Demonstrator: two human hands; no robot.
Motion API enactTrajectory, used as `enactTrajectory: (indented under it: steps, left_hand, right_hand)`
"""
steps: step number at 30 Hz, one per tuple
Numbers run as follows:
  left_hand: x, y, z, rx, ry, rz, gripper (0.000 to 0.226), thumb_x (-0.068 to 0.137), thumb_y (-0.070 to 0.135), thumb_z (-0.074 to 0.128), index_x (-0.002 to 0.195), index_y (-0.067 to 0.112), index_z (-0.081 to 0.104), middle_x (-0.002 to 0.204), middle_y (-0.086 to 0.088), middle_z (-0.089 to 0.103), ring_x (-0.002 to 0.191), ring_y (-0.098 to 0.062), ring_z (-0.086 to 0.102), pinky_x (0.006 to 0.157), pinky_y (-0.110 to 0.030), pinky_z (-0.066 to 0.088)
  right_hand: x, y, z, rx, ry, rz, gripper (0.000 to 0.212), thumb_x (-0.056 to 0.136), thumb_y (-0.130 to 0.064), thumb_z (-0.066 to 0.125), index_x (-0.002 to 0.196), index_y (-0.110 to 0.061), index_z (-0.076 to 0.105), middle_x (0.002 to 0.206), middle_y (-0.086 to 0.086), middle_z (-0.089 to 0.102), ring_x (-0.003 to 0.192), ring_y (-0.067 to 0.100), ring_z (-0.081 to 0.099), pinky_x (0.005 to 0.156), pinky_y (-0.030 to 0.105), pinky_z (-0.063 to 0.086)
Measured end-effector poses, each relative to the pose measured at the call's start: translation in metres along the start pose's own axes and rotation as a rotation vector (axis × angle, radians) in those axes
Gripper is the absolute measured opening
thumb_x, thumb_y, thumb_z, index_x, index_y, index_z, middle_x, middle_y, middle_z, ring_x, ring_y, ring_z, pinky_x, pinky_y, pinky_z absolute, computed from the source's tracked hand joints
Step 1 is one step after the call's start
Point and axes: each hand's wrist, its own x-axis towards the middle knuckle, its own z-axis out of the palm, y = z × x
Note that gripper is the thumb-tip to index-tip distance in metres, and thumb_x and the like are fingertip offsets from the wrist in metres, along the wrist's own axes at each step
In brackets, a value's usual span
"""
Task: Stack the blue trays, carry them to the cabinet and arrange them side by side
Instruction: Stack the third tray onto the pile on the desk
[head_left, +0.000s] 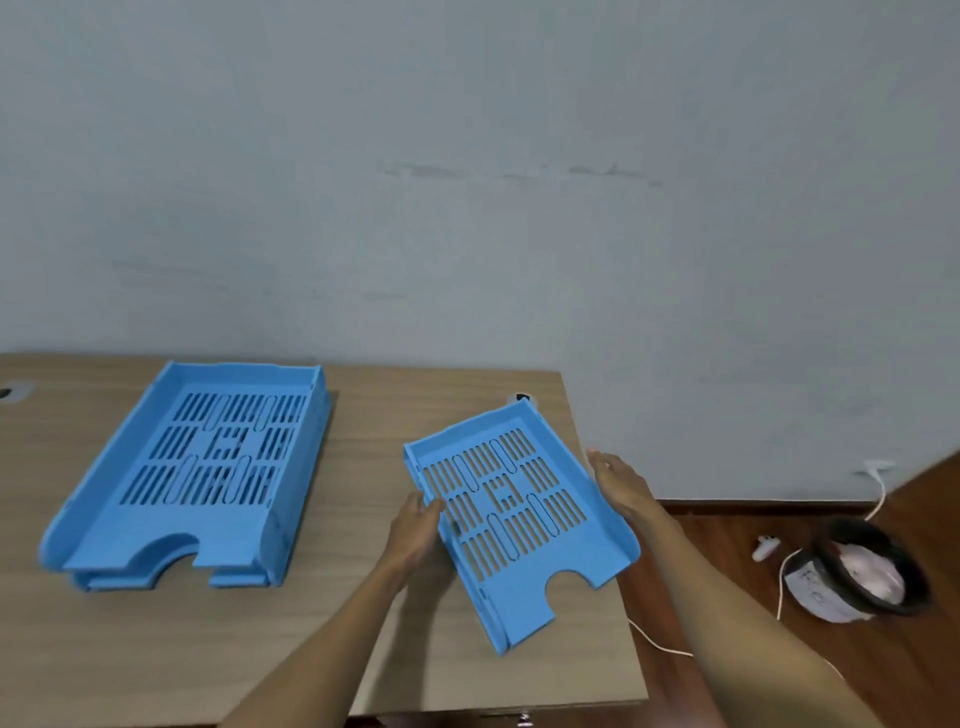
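A stack of two blue slotted trays (197, 467) rests on the left of the wooden cabinet top (363, 597). A single blue tray (519, 514), turned at an angle, is near the top's right edge. My left hand (415, 525) grips its left rim, thumb over the edge. Against the tray's right wall lies my right hand (621, 486) with the fingers stretched flat. Whether the tray touches the surface or is slightly lifted I cannot tell.
A grey wall rises behind the cabinet. On the wooden floor to the right stand a dark waste bin (867, 571), a white cable (779, 587) and a small white object (764, 546). A cable hole (15, 391) sits at the top's far left.
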Motion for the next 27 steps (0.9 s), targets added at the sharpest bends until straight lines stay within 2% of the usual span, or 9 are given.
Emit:
enactTrajectory:
  steps: [4, 9, 12, 13, 15, 19, 22, 25, 27]
  left_hand:
    - [-0.007, -0.013, 0.029, -0.032, 0.037, -0.030, 0.032, 0.098, 0.027, 0.054, 0.126, 0.012, 0.055, 0.125, -0.010, 0.066, 0.110, -0.028, 0.063, 0.095, -0.038, 0.049]
    - [-0.012, -0.007, 0.047, -0.148, 0.124, -0.145, 0.038, 0.097, 0.035, 0.056, 0.124, 0.010, 0.050, 0.120, -0.012, 0.066, 0.108, -0.033, 0.064, 0.097, -0.046, 0.052]
    - [-0.011, 0.001, 0.045, -0.229, 0.189, -0.203, 0.043, 0.094, 0.043, 0.058, 0.118, 0.007, 0.053, 0.113, -0.014, 0.067, 0.104, -0.034, 0.065, 0.096, -0.051, 0.052]
    - [-0.010, 0.005, 0.043, -0.251, 0.201, -0.192, 0.043, 0.093, 0.042, 0.061, 0.117, 0.008, 0.053, 0.114, -0.014, 0.068, 0.104, -0.034, 0.066, 0.096, -0.051, 0.053]
    - [-0.006, 0.014, 0.037, -0.300, 0.216, -0.162, 0.041, 0.091, 0.039, 0.065, 0.118, 0.010, 0.051, 0.117, -0.014, 0.067, 0.103, -0.033, 0.067, 0.095, -0.052, 0.054]
    - [-0.001, 0.037, 0.027, -0.355, 0.234, -0.098, 0.039, 0.091, 0.035, 0.066, 0.121, 0.016, 0.049, 0.118, -0.011, 0.066, 0.097, -0.032, 0.071, 0.086, -0.053, 0.059]
    - [-0.001, 0.046, 0.017, -0.330, 0.268, 0.015, 0.028, 0.097, 0.030, 0.059, 0.122, 0.020, 0.051, 0.119, -0.009, 0.068, 0.095, -0.031, 0.072, 0.084, -0.054, 0.060]
    - [-0.005, 0.048, 0.004, -0.299, 0.291, 0.109, 0.027, 0.102, 0.023, 0.049, 0.129, 0.021, 0.050, 0.117, -0.011, 0.069, 0.095, -0.031, 0.072, 0.086, -0.054, 0.059]
    - [-0.007, 0.050, -0.009, -0.280, 0.320, 0.133, 0.029, 0.104, 0.021, 0.045, 0.133, 0.020, 0.049, 0.116, -0.012, 0.070, 0.096, -0.030, 0.071, 0.087, -0.053, 0.058]
  right_hand:
    - [0.013, 0.027, 0.008, -0.028, -0.046, 0.044, 0.077, 0.099, -0.060, 0.032, 0.154, -0.007, 0.025, 0.161, 0.013, 0.029, 0.147, 0.031, 0.030, 0.115, 0.039, 0.027]
    - [0.018, 0.034, 0.011, -0.008, -0.076, 0.082, 0.068, 0.098, -0.047, 0.047, 0.148, -0.002, 0.036, 0.153, 0.016, 0.041, 0.137, 0.033, 0.044, 0.103, 0.037, 0.039]
    - [0.018, 0.038, 0.010, -0.009, -0.086, 0.069, 0.046, 0.093, -0.036, 0.056, 0.112, 0.004, 0.068, 0.117, 0.022, 0.070, 0.100, 0.032, 0.067, 0.083, 0.038, 0.051]
    - [0.018, 0.040, 0.009, -0.020, -0.055, 0.048, 0.040, 0.091, -0.031, 0.058, 0.100, 0.006, 0.071, 0.105, 0.022, 0.073, 0.093, 0.033, 0.069, 0.078, 0.037, 0.052]
    - [0.017, 0.040, 0.006, -0.007, 0.037, 0.034, 0.031, 0.088, -0.020, 0.059, 0.089, 0.007, 0.072, 0.094, 0.025, 0.074, 0.091, 0.036, 0.070, 0.073, 0.037, 0.051]
    - [0.014, 0.023, -0.004, 0.123, 0.118, 0.023, 0.018, 0.087, -0.016, 0.061, 0.098, -0.006, 0.071, 0.101, 0.015, 0.074, 0.093, 0.031, 0.069, 0.085, 0.037, 0.054]
    - [0.014, 0.009, -0.005, 0.354, 0.070, 0.039, 0.016, 0.088, -0.021, 0.066, 0.095, -0.007, 0.063, 0.105, 0.022, 0.071, 0.095, 0.037, 0.069, 0.090, 0.053, 0.054]
    - [0.013, -0.007, 0.000, 0.496, 0.041, 0.043, 0.019, 0.088, -0.023, 0.067, 0.092, -0.006, 0.060, 0.104, 0.027, 0.070, 0.084, 0.034, 0.065, 0.084, 0.058, 0.055]
    - [0.008, -0.022, 0.004, 0.500, 0.042, 0.030, 0.021, 0.088, -0.024, 0.067, 0.097, -0.005, 0.062, 0.099, 0.024, 0.068, 0.080, 0.030, 0.060, 0.074, 0.049, 0.053]
